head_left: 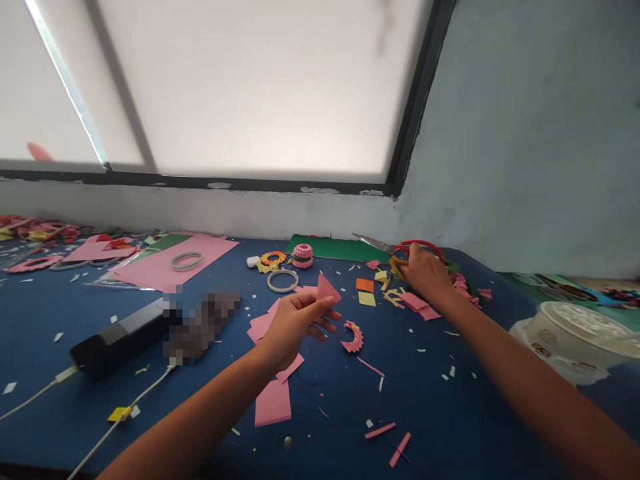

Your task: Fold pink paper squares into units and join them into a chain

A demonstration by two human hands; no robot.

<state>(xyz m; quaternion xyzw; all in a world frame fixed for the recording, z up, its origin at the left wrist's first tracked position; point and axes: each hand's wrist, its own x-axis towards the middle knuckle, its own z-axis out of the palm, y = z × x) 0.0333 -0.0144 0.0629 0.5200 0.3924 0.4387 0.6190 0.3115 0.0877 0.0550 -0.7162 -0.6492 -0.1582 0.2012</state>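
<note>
My left hand (303,319) pinches a small folded pink paper triangle (327,291) above the middle of the blue table. At the back right, my right hand (424,268) is closed on the scissors (375,244), which have red handles and blades pointing left. Yellow paper shows just below the scissors by my right hand. Beneath and beside my left hand lie pink paper pieces (273,403). A curved pink folded-paper piece (355,338) rests right of my left hand. Orange (365,285) and yellow (367,299) squares lie between the hands.
The blue table (450,413) carries scattered scraps. A black power bank (125,333) with cables is at left, near a pink sheet (150,268) bearing a ring (187,261). Another ring (283,281) and a pink paper coil (303,255) stand at centre back. A cream basket (575,340) is at right.
</note>
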